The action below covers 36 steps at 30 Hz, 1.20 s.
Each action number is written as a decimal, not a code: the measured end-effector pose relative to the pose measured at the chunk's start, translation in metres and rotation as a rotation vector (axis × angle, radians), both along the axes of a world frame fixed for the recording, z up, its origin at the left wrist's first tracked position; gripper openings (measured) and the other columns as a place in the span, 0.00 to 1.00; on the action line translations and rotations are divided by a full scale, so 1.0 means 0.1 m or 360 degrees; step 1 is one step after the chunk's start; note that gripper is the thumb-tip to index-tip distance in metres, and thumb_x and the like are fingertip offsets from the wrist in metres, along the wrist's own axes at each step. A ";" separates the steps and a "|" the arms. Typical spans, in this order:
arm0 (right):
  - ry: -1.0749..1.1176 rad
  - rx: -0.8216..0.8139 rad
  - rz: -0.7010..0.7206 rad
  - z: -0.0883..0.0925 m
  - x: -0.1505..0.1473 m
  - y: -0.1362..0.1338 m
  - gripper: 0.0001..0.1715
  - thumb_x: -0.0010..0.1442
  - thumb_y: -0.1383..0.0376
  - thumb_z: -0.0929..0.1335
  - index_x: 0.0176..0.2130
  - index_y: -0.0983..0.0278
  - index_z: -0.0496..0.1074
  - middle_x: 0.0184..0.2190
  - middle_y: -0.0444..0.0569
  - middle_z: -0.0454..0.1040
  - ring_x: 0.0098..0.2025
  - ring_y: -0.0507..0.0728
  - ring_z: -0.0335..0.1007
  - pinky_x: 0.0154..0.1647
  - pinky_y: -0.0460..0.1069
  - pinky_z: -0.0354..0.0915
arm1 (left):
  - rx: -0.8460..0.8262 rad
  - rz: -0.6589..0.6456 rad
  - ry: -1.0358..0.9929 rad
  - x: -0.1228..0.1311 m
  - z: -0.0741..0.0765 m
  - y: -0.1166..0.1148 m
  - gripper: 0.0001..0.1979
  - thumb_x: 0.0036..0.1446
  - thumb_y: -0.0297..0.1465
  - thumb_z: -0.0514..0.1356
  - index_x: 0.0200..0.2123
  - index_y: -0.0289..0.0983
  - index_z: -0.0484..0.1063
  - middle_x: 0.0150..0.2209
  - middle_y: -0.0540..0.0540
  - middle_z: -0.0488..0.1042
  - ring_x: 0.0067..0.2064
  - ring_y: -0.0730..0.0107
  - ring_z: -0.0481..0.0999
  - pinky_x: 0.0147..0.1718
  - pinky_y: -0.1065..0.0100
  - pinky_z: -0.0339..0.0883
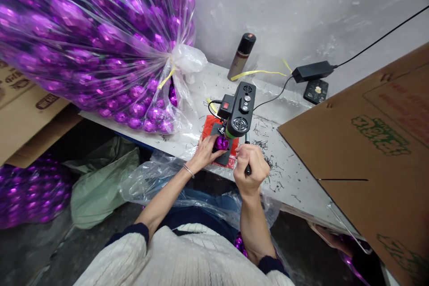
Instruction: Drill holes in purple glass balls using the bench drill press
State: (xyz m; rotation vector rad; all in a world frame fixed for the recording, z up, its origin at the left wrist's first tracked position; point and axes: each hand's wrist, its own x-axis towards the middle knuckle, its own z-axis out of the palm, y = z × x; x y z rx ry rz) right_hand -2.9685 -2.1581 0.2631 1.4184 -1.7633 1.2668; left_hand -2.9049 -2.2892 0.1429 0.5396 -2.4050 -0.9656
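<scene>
My left hand [205, 151] closes its thumb and fingers around a shiny purple bauble [221, 143], keeping it on the dark base of a small bench drill [243, 109]. The drill's black head, with a red switch at its side, stands over the bauble and hides where the two meet. To the right of the base, my right hand [251, 167] is wrapped around the black-tipped lever [248, 170]. A red plastic sheet [210, 126] lies beneath the base.
A clear bag [100, 49] stuffed with purple baubles leans over the left of the white table [284, 187]. Dark shavings litter the tabletop. A spray can [241, 56] and power adapter [313, 71] sit near the wall. A large cardboard box [362, 143] stands right.
</scene>
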 end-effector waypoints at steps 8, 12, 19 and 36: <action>-0.0006 -0.0007 0.0001 -0.11 0.02 0.02 0.11 0.63 0.75 0.62 0.32 0.62 0.66 0.28 0.47 0.73 0.32 0.52 0.71 0.33 0.46 0.64 | 0.0128 -0.0059 0.0152 -0.02 -0.17 0.00 0.31 0.62 0.43 0.61 0.63 0.37 0.59 0.61 0.35 0.68 0.63 0.53 0.68 0.61 0.52 0.64; -0.0012 -0.0044 0.0033 -0.25 0.03 0.01 0.10 0.63 0.75 0.62 0.32 0.62 0.66 0.28 0.46 0.73 0.33 0.52 0.72 0.33 0.46 0.66 | 0.0141 -0.0079 0.0164 -0.01 -0.20 -0.01 0.31 0.61 0.43 0.62 0.64 0.37 0.59 0.62 0.35 0.68 0.65 0.53 0.67 0.63 0.52 0.62; 0.0023 -0.0150 0.0007 -0.55 0.01 -0.04 0.10 0.64 0.72 0.60 0.33 0.62 0.66 0.30 0.47 0.73 0.32 0.52 0.72 0.32 0.47 0.67 | 0.0146 -0.0057 0.0156 -0.02 -0.21 0.00 0.32 0.61 0.42 0.62 0.63 0.37 0.59 0.63 0.35 0.68 0.65 0.53 0.66 0.64 0.51 0.61; -0.0006 -0.0309 0.0063 -0.76 -0.02 -0.12 0.11 0.66 0.70 0.58 0.32 0.61 0.62 0.30 0.46 0.67 0.30 0.52 0.67 0.32 0.50 0.63 | 0.0141 -0.0047 0.0135 0.00 -0.20 -0.01 0.32 0.61 0.42 0.63 0.64 0.38 0.59 0.62 0.35 0.68 0.65 0.54 0.66 0.63 0.52 0.62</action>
